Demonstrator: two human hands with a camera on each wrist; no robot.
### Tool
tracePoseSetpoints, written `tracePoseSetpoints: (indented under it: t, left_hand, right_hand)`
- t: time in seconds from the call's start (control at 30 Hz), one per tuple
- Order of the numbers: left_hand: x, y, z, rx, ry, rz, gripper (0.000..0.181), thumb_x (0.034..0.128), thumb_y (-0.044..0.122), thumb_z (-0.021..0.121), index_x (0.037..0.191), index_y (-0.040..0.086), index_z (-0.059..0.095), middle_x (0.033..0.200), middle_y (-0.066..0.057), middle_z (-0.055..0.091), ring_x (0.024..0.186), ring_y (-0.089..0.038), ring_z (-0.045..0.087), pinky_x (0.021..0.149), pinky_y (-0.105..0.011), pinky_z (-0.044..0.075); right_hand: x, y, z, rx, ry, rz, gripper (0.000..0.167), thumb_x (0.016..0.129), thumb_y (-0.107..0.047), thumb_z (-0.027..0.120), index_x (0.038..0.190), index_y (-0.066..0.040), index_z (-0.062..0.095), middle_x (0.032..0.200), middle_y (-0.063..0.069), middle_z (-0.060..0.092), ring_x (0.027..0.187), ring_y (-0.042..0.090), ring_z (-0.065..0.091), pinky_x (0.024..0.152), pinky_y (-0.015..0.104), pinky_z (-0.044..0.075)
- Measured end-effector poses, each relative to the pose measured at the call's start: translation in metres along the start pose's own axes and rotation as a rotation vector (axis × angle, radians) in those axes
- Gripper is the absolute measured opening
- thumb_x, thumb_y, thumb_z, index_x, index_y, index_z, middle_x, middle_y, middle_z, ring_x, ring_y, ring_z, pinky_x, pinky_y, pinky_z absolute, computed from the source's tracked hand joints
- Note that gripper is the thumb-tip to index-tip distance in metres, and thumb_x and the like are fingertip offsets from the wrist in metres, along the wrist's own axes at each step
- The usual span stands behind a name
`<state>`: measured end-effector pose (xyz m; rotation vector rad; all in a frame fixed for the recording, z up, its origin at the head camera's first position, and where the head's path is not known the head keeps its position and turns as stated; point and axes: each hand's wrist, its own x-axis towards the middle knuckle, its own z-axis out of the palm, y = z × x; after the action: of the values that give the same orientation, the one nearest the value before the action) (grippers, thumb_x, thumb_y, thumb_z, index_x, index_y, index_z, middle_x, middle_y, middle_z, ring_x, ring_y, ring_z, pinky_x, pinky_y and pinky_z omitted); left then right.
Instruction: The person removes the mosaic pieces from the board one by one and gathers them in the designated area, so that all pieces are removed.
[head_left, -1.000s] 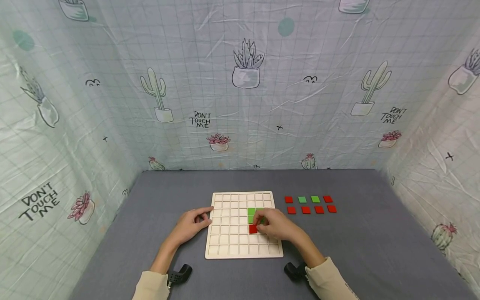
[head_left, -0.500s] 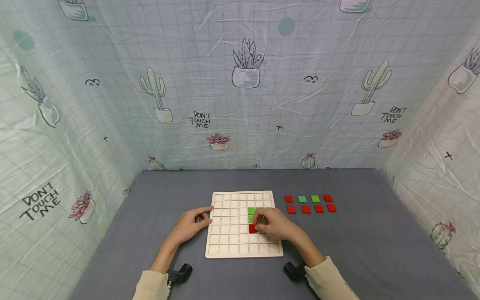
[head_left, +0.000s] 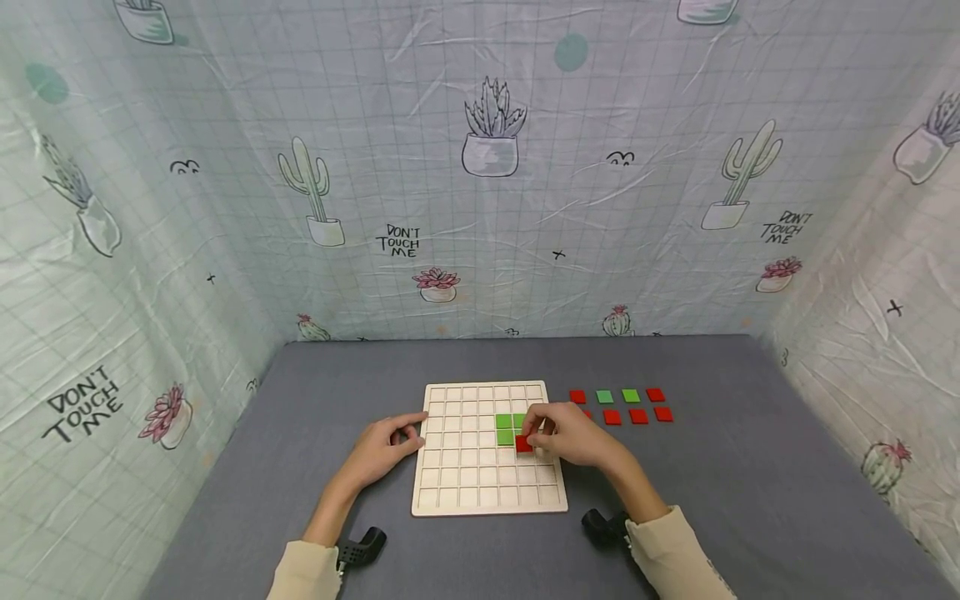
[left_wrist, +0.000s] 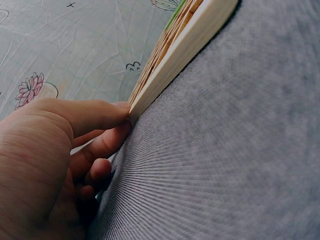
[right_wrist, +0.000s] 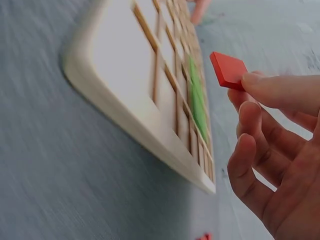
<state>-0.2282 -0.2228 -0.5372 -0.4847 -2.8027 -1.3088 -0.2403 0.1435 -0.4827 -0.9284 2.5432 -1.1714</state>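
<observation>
A pale wooden grid board (head_left: pixel 459 492) lies on the grey table. My right hand (head_left: pixel 573 433) pinches a red square tile (head_left: pixel 523 444) between thumb and fingertips. In the right wrist view the red tile (right_wrist: pixel 230 70) is held tilted, apart from the board (right_wrist: pixel 112 65). Green square tiles (head_left: pixel 504 422) lie in cells of the board, partly covered by the right hand. My left hand (head_left: pixel 380 450) touches the board's left edge with thumb and index finger. In the left wrist view the thumb of the left hand (left_wrist: pixel 65 125) meets the board's edge (left_wrist: pixel 165 70).
Right of the board lie two rows of loose tiles: several red tiles (head_left: pixel 612 417), a darker green tile (head_left: pixel 604 397) and a light green tile (head_left: pixel 631 396). The right hand partly hides one red tile. A patterned cloth (head_left: pixel 480 208) encloses the table's back and sides.
The right hand has lifted the red tile from a cell below the green tiles and moved it up and to the right. That cell now shows bare wood. The left hand stays put.
</observation>
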Motion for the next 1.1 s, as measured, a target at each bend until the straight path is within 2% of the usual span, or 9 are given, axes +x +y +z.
tracePoseSetpoints:
  t: [0.2, 0.37, 0.63, 0.83, 1.1]
  left_hand:
    - [0.001, 0.000, 0.000, 0.000, 0.002, -0.009, 0.040, 0.0967, 0.024, 0.074, 0.136, 0.016, 0.069, 0.090, 0.009, 0.068, 0.059, -0.004, 0.047, 0.060, -0.023, 0.039]
    - [0.000, -0.001, 0.001, -0.010, -0.010, -0.008, 0.041, 0.0972, 0.025, 0.074, 0.137, 0.015, 0.068, 0.091, 0.009, 0.068, 0.060, -0.004, 0.048, 0.061, -0.023, 0.041]
    - [-0.002, -0.001, 0.001, -0.019, -0.008, -0.018, 0.042, 0.0973, 0.025, 0.074, 0.138, 0.014, 0.068, 0.091, 0.008, 0.068, 0.061, -0.005, 0.049, 0.062, -0.023, 0.041]
    - [-0.001, 0.001, 0.001, -0.017, -0.004, -0.020, 0.042, 0.0973, 0.024, 0.073, 0.137, 0.013, 0.068, 0.091, 0.007, 0.069, 0.062, -0.005, 0.049, 0.062, -0.023, 0.042]
    - [0.000, 0.001, 0.000, -0.011, -0.002, -0.020, 0.042, 0.0971, 0.023, 0.074, 0.137, 0.014, 0.068, 0.091, 0.007, 0.068, 0.062, -0.005, 0.049, 0.062, -0.023, 0.041]
  right_hand:
    - [-0.010, 0.013, -0.022, 0.026, 0.038, 0.027, 0.007, 0.095, -0.006, 0.071, 0.098, -0.012, 0.071, 0.091, 0.002, 0.072, 0.069, 0.014, 0.060, 0.064, 0.027, 0.050]
    - [-0.020, 0.026, -0.038, -0.008, 0.071, 0.054, 0.005, 0.096, -0.007, 0.071, 0.098, -0.011, 0.071, 0.089, 0.002, 0.071, 0.071, 0.012, 0.061, 0.063, 0.028, 0.050]
    - [-0.032, 0.046, -0.059, -0.003, 0.078, 0.120, 0.003, 0.097, -0.006, 0.070, 0.100, -0.005, 0.070, 0.088, 0.007, 0.071, 0.071, 0.019, 0.063, 0.065, 0.028, 0.052]
    - [-0.040, 0.056, -0.069, -0.024, 0.098, 0.176, 0.005, 0.095, -0.004, 0.070, 0.100, -0.004, 0.071, 0.087, 0.006, 0.070, 0.068, 0.011, 0.060, 0.064, 0.028, 0.052]
    - [-0.043, 0.066, -0.071, 0.008, 0.056, 0.204, 0.006, 0.095, -0.002, 0.069, 0.101, -0.002, 0.070, 0.085, 0.008, 0.068, 0.068, 0.013, 0.057, 0.062, 0.029, 0.049]
